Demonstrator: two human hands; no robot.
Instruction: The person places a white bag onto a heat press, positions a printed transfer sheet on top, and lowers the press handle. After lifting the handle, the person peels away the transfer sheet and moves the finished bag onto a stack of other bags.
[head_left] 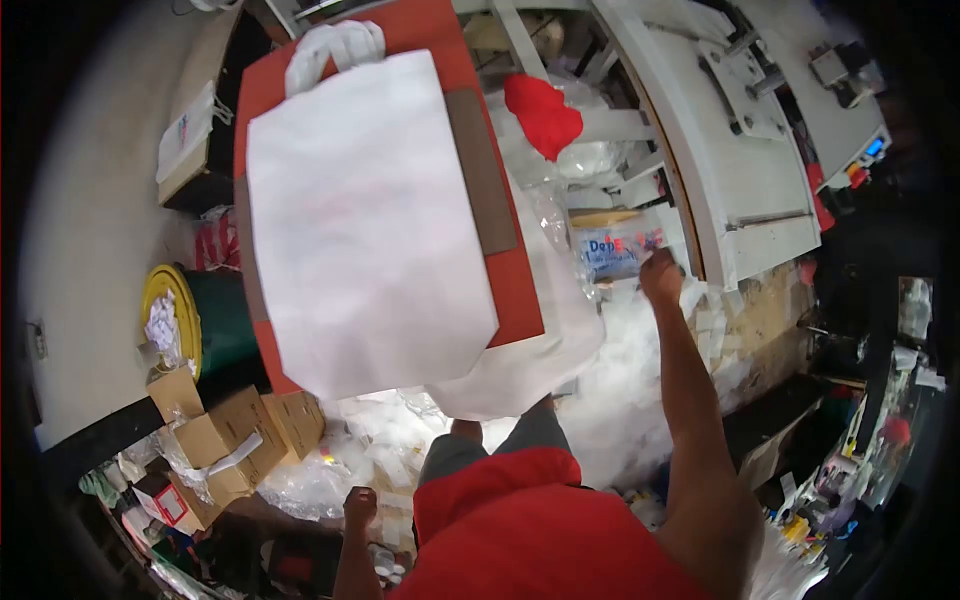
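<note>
Room: a cluttered workshop is seen from above through a strongly curved lens, with the corners lost in black.
Hidden: most of the red tabletop point(518, 290) is covered by a white fabric bag point(365, 220); only its edges and a brown strip are shown.
Cut off: the person's red shirt point(530, 540) is cropped by the lower edge, and the left forearm is lost in shadow below the wrist.
Hard to read: only the blue letters "Dep" can be made out on the clear plastic packet point(615, 250); what is inside cannot be told.
Right hand point(660, 275): it is stretched forward at the end of a straight arm, and its fingers are closed on the packet's right edge.
Packet position: it is held up just right of the tabletop, in front of the white machine frame point(740, 170).
Left hand point(358, 505): it is kept low beside the shirt, fingers clenched into a fist, with nothing seen in it.
Counted: one fabric bag with bunched handles, one red cloth point(543, 115), three cardboard boxes point(225, 440), one bin.
Containers: crumpled white paper point(160, 325) is held in the yellow-rimmed green bin point(215, 320); the boxes' contents cannot be seen.
Floor: a heap of white bags point(625, 400) and clear wrappings is spread under the right arm.
</note>
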